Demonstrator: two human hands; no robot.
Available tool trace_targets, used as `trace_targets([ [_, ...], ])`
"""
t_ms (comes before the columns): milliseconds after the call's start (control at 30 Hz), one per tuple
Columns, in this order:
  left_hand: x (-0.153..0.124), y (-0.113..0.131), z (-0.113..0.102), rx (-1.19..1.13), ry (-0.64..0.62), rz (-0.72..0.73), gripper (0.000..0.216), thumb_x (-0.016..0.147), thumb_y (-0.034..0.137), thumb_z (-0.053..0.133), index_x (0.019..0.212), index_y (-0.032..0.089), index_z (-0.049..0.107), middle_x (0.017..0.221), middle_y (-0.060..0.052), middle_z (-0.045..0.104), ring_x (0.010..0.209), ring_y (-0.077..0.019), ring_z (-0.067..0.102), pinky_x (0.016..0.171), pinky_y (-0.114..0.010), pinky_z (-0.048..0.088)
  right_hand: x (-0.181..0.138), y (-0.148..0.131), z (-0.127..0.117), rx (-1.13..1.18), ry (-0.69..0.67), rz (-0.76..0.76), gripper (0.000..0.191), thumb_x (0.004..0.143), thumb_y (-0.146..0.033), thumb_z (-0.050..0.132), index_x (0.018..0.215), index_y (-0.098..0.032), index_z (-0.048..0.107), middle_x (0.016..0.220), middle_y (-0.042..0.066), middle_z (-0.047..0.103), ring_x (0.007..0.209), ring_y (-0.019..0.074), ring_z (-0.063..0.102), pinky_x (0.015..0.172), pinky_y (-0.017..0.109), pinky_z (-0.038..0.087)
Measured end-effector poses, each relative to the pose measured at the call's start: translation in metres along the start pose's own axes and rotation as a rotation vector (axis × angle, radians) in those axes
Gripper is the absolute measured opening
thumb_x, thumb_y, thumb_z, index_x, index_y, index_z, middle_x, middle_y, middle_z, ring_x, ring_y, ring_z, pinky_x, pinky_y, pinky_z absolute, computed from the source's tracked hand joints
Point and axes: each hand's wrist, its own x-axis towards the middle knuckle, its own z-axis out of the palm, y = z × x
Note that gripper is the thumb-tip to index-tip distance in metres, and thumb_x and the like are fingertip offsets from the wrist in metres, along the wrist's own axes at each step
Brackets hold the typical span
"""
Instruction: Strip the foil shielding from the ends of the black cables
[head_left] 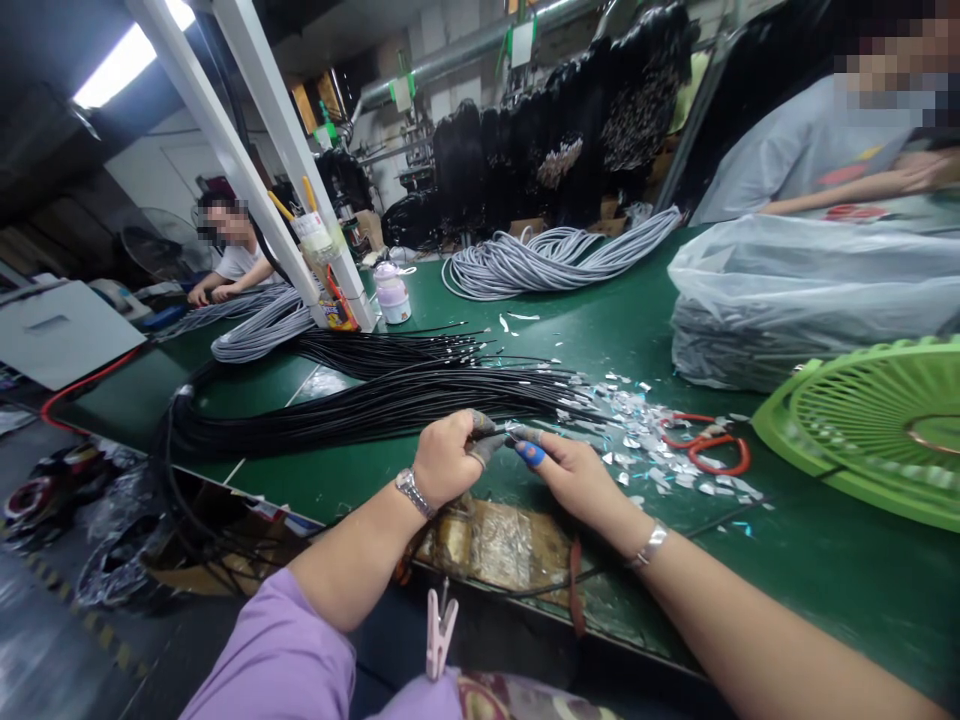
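Note:
My left hand (448, 458) is closed in a pinch on the end of a thin black cable (496, 432), with grey finger cots on thumb and forefinger. My right hand (574, 476) meets it from the right, its fingertips in grey and blue cots pinched on the same cable tip. Both hands hover over the near edge of the green table (810, 540). A big bundle of black cables (360, 405) lies just behind the hands, its ends pointing right. Silver foil scraps (637, 440) are scattered to the right of my hands.
Red-handled scissors (709, 448) lie among the scraps. A green fan (877, 425) and a plastic-wrapped bundle (795, 300) sit at right. Grey cable coils (555, 260) lie at the back, with a white bottle (392, 292) by a white post (247, 160). Other people sit at far left and top right.

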Motion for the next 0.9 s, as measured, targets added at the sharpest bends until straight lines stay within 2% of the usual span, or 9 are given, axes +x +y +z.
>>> trace_targets([
  [100, -0.001, 0.0, -0.002, 0.264, 0.105, 0.178, 0.008, 0.081, 0.022, 0.057, 0.082, 0.018, 0.064, 0.079, -0.005, 0.066, 0.075, -0.0163, 0.061, 0.07, -0.027, 0.048, 0.0, -0.001, 0.002, 0.025, 0.002, 0.021, 0.032, 0.085, -0.04, 0.045, 0.084, -0.021, 0.071, 0.075, 0.003, 0.072, 0.07, 0.0208, 0.063, 0.064, 0.03, 0.05],
  [200, -0.003, -0.002, -0.002, 0.425, 0.138, 0.287, 0.012, 0.081, 0.017, 0.052, 0.082, 0.018, 0.064, 0.077, -0.005, 0.065, 0.073, -0.0169, 0.06, 0.067, -0.027, 0.047, -0.001, -0.003, 0.003, 0.031, 0.01, 0.045, 0.034, 0.085, -0.044, 0.045, 0.079, -0.021, 0.07, 0.065, 0.001, 0.066, 0.062, 0.0188, 0.059, 0.058, 0.029, 0.048],
  [367, -0.003, -0.005, -0.001, 0.44, 0.072, 0.288, 0.014, 0.08, 0.016, 0.05, 0.085, 0.018, 0.062, 0.074, -0.005, 0.065, 0.07, -0.0173, 0.061, 0.064, -0.027, 0.046, -0.002, -0.004, 0.003, 0.014, 0.016, 0.084, 0.036, 0.084, -0.047, 0.045, 0.07, -0.021, 0.065, 0.056, -0.001, 0.055, 0.053, 0.0157, 0.05, 0.053, 0.027, 0.044],
  [500, -0.001, -0.003, -0.001, 0.285, -0.029, 0.146, 0.013, 0.083, 0.023, 0.049, 0.085, 0.018, 0.061, 0.077, -0.005, 0.067, 0.069, -0.0162, 0.061, 0.063, -0.026, 0.044, -0.001, -0.003, 0.003, -0.006, 0.031, 0.098, 0.036, 0.083, -0.046, 0.045, 0.067, -0.02, 0.063, 0.055, -0.001, 0.055, 0.052, 0.0154, 0.049, 0.052, 0.027, 0.043],
  [600, 0.001, -0.001, -0.002, 0.066, -0.088, -0.008, 0.019, 0.086, 0.03, 0.048, 0.078, 0.018, 0.059, 0.072, -0.003, 0.065, 0.064, -0.0137, 0.057, 0.061, -0.024, 0.041, -0.001, -0.004, 0.003, -0.021, 0.028, 0.091, 0.035, 0.083, -0.045, 0.045, 0.072, -0.02, 0.067, 0.058, 0.0, 0.06, 0.055, 0.0164, 0.053, 0.054, 0.028, 0.045],
  [733, 0.005, 0.002, -0.001, -0.316, -0.178, -0.222, 0.027, 0.082, 0.039, 0.052, 0.068, 0.016, 0.053, 0.055, 0.002, 0.053, 0.051, -0.0089, 0.046, 0.051, -0.021, 0.034, -0.001, -0.004, 0.001, -0.018, 0.012, 0.064, 0.034, 0.084, -0.043, 0.044, 0.082, -0.021, 0.071, 0.07, 0.002, 0.069, 0.065, 0.0191, 0.061, 0.061, 0.029, 0.049],
  [900, 0.01, 0.006, -0.001, -0.715, -0.286, -0.504, 0.042, 0.069, 0.056, 0.064, 0.065, 0.016, 0.048, 0.042, 0.008, 0.038, 0.038, -0.004, 0.029, 0.04, -0.019, 0.021, -0.001, -0.003, 0.0, -0.004, 0.008, 0.025, 0.033, 0.084, -0.04, 0.046, 0.085, -0.022, 0.073, 0.075, 0.003, 0.073, 0.074, 0.0222, 0.065, 0.067, 0.031, 0.052],
])
